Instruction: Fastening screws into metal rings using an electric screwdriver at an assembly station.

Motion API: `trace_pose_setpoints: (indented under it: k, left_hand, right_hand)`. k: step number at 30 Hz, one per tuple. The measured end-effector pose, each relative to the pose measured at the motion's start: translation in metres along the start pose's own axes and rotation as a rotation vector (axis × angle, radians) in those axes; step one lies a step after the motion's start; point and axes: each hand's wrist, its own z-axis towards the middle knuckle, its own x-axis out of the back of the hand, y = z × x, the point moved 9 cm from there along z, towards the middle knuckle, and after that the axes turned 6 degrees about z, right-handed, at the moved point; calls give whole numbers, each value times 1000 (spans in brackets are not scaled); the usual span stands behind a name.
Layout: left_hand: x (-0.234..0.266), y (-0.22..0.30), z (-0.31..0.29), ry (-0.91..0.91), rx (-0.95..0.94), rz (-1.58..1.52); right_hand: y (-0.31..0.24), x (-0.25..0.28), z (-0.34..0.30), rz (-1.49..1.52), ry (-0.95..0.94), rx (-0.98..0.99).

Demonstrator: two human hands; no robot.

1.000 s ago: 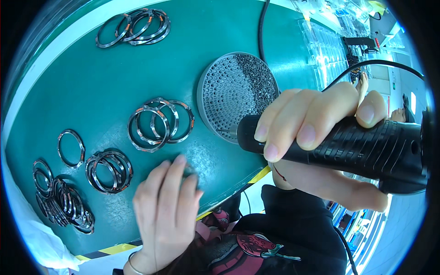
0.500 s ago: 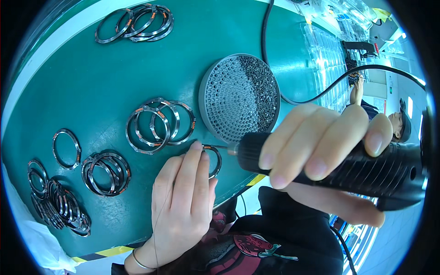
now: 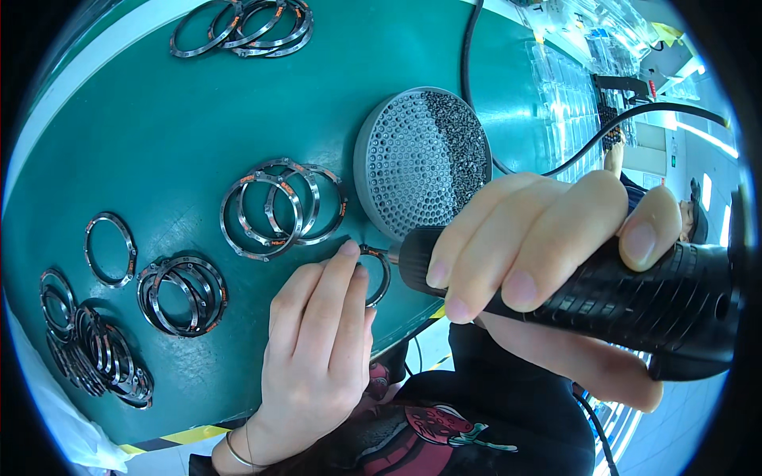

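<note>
My right hand (image 3: 548,246) is wrapped around a black electric screwdriver (image 3: 635,297), held almost level with its tip pointing left. The tip meets the upper edge of a small dark metal ring (image 3: 386,278) near the table's front edge. My left hand (image 3: 317,341) holds this ring, its fingertips on the ring's upper left side beside the screwdriver tip. Those fingers cover the ring's left part. Just beyond, a round grey dimpled tray (image 3: 397,166) has many tiny dark screws (image 3: 463,139) heaped along its right side.
Overlapping metal rings (image 3: 262,214) lie left of the tray, with more groups at the far left (image 3: 254,32) and near left (image 3: 103,349). A black cable (image 3: 468,63) runs behind the tray. Clear plastic trays (image 3: 556,103) stand at right. Another person (image 3: 697,214) is beyond.
The screwdriver has come slightly left and lower, and less of its bit shows beside the ring. My left hand keeps its place on the ring. The whole view has shifted a little.
</note>
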Motion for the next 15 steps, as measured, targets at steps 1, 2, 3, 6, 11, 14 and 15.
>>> trace_pose_setpoints:
  k: [1, 2, 3, 6, 11, 14, 15]
  left_hand:
    - [0, -2, -1, -2, 9, 5]
    - [0, -3, -2, -5, 9, 19]
    - [0, -2, -3, -5, -1, 22]
    - [1, 0, -2, 11, -19, 11]
    - [2, 1, -3, 40, -18, 5]
    - [1, -1, -2, 37, -12, 2]
    - [1, -1, -2, 32, -10, -10]
  right_hand:
    - [-1, -4, 2, 10, 3, -2]
    - [4, -9, 8, -34, 24, -114]
    - [8, -11, 12, -91, 38, -227]
    - [10, -18, 17, -88, -161, -294]
    - [13, -24, 21, -101, -188, -332]
    - [13, -17, 6, -71, -103, -160]
    - [2, -10, 1, -38, -10, 12]
